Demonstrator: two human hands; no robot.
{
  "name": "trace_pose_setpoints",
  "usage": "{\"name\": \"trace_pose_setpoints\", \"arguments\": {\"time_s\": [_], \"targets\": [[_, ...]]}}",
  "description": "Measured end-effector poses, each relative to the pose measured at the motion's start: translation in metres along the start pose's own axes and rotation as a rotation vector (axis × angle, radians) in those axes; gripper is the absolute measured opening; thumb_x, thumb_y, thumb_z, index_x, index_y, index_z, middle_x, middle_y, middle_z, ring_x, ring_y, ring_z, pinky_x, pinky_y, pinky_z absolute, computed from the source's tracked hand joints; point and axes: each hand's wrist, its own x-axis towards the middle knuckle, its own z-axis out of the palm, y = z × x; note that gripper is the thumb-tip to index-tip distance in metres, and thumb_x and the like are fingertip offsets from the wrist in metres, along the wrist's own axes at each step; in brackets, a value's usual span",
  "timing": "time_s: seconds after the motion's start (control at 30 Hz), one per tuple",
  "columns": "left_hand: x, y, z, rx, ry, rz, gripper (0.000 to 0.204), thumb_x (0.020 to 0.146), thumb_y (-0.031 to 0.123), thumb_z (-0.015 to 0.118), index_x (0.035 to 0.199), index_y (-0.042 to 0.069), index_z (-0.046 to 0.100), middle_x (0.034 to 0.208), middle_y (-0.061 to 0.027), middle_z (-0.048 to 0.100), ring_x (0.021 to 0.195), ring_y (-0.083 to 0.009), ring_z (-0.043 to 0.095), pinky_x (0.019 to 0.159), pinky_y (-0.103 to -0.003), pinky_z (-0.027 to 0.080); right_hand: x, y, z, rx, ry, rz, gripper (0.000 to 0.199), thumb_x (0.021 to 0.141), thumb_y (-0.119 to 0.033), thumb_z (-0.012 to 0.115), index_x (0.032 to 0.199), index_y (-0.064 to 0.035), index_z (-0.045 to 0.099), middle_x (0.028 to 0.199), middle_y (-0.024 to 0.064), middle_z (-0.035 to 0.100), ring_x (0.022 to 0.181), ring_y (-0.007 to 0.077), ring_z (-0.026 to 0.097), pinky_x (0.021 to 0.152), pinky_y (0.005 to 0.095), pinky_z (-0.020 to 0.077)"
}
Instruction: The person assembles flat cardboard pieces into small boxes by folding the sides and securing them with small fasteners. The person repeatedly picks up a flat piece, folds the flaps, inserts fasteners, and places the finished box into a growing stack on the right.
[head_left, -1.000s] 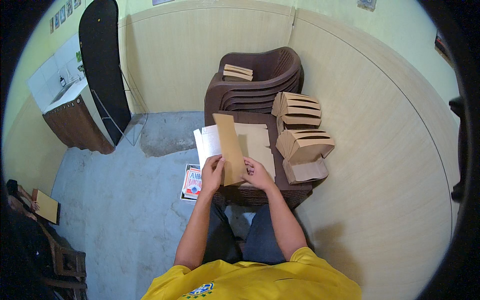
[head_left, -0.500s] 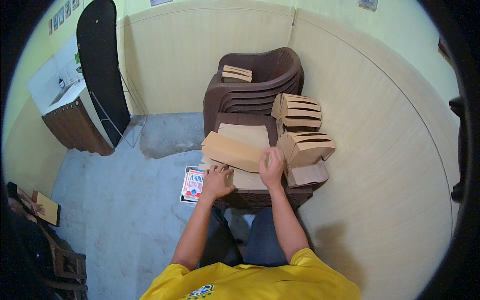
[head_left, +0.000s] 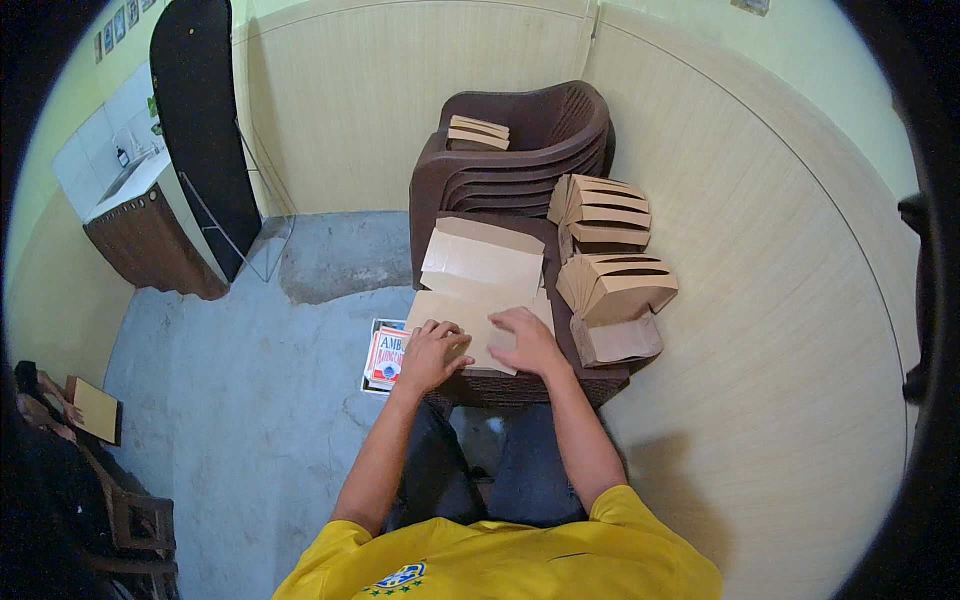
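Observation:
A brown cardboard box blank (head_left: 488, 262) is spread out on a dark brown woven-look plastic surface in front of me, its far panel raised in folds and its near part lying flat. My left hand (head_left: 434, 357) rests on the near left part of the cardboard, fingers bent but apart. Over the near right part, my right hand (head_left: 527, 342) has its fingers spread, with nothing gripped. Both palms hide some of the near edge.
Folded cardboard pieces stand fanned in two groups (head_left: 612, 215) (head_left: 625, 282) on the right. Stacked brown chairs (head_left: 520, 160) hold more cardboard (head_left: 478, 132). A white-rimmed box of printed cards (head_left: 384, 358) is by my left hand. Another person's hand (head_left: 68, 405) touches a board at far left.
The cardboard's folded panel has swung away from me and opened out. My right hand has let go of its edge, spread its fingers and moved slightly left; my left hand stays nearly in place.

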Motion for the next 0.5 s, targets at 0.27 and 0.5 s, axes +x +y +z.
{"name": "trace_pose_setpoints", "arguments": {"time_s": [0.27,0.5], "targets": [[-0.005,0.000,-0.001,-0.006,0.043,0.098,0.040,0.090,0.042,0.081,0.119,0.014,0.079,0.126,-0.0023,0.070,0.118,-0.0283,0.061,0.098,-0.045,0.050,-0.033,0.016,0.017,-0.138,-0.064,-0.137,0.034,0.088,-0.027,0.083,0.117,-0.0084,0.080,0.145,0.0119,0.068,0.142,0.0332,0.057,0.117,0.0464,0.0476],[-0.008,-0.003,-0.001,-0.033,0.050,0.063,0.030,0.093,0.033,0.079,0.116,0.014,0.080,0.122,-0.0011,0.072,0.117,-0.0262,0.063,0.098,-0.045,0.050,-0.028,0.018,0.023,-0.125,0.036,-0.092,0.022,0.095,-0.015,0.073,0.116,-0.0067,0.076,0.129,0.0109,0.070,0.127,0.0336,0.063,0.109,0.0474,0.0506]]}}
